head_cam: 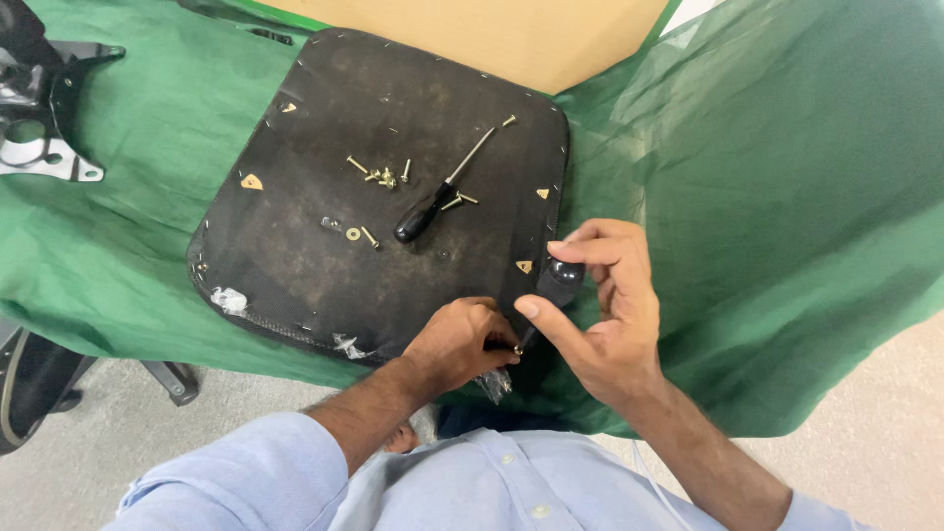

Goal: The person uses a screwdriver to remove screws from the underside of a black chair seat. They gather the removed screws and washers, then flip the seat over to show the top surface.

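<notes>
A black seat pan (324, 226) lies upside down on a green cloth (767, 197). My left hand (460, 339) pinches a small brass screw (517, 349) at the pan's near right corner. My right hand (605, 305) holds a black bracket with a round knob (564, 273) against that same corner, thumb and forefinger around it. A black-handled screwdriver (438, 197) lies loose on the pan's middle, beside several scattered brass screws (383, 177) and a washer (352, 234).
A black and silver metal chair mechanism (39, 108) rests at the far left on the cloth. A tan board (511, 34) lies behind the pan. A chair base leg (172, 379) shows below on the grey floor.
</notes>
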